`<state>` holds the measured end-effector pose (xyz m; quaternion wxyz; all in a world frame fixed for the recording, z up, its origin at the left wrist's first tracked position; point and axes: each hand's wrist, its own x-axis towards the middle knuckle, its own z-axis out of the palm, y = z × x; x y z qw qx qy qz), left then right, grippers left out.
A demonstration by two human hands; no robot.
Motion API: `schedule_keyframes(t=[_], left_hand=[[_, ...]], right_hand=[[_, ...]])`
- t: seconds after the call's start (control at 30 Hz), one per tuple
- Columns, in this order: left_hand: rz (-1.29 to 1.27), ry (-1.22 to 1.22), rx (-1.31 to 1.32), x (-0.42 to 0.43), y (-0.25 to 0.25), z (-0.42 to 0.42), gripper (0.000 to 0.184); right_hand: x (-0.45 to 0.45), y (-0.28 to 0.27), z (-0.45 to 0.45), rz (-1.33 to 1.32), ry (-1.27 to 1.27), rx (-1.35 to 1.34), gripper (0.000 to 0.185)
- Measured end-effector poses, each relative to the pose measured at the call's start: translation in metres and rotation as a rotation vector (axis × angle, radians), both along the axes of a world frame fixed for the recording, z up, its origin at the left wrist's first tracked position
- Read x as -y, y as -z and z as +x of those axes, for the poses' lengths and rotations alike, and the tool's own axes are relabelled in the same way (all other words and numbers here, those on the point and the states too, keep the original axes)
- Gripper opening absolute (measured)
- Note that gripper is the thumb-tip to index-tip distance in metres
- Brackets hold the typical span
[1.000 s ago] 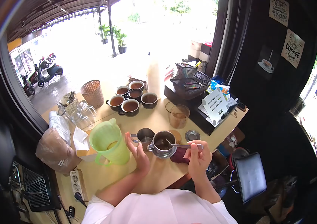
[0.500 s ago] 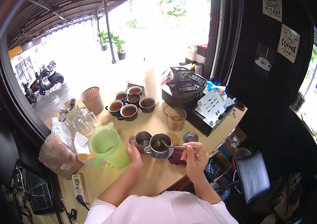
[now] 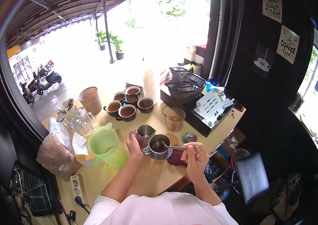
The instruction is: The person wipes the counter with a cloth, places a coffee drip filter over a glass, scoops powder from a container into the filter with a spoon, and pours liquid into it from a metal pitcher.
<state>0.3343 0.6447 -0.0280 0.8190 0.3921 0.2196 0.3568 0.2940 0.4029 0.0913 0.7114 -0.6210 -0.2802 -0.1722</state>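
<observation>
My left hand (image 3: 133, 145) grips the handle of a small steel pitcher (image 3: 144, 135), which looks empty inside. Just right of it stands a metal cup (image 3: 153, 153) with a side handle and dark contents. My right hand (image 3: 197, 160) pinches a metal spoon (image 3: 181, 147), whose bowl end dips into that cup. Under the right fingers lies a dark red cloth (image 3: 176, 158). To the left of my left hand is a green plastic jug (image 3: 115, 155). Behind the cup are a round brown lid or coaster (image 3: 172, 138) and a small metal lid (image 3: 189, 137).
Several dark cups of brown drink (image 3: 127, 112) cluster at the table's back. A clear brown-tinted container (image 3: 175, 120) stands before a black tray holding a white stand (image 3: 211, 108). Glass mugs (image 3: 79, 123), a woven basket (image 3: 90, 100) and a plastic bag (image 3: 56, 155) occupy the left side.
The steel pitcher has shifted slightly back and turned in my left hand, so its spout now shows on the right. My right hand keeps the spoon in the cup.
</observation>
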Motion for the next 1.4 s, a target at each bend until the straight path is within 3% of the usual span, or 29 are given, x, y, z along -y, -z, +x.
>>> schedule_keyframes(t=[0.33,0.87,1.4], left_hand=[[0.152,-0.11,0.101,0.0,-0.048,0.018,0.017],[0.121,0.025,0.196,-0.003,-0.111,0.019,0.011],[0.171,0.238,0.219,0.006,-0.093,0.037,0.015]], right_hand=[[0.002,0.003,-0.002,0.063,-0.027,-0.109,0.014],[0.001,0.004,-0.001,0.152,-0.084,-0.217,0.013],[0.0,0.004,0.001,0.17,-0.077,-0.204,0.016]])
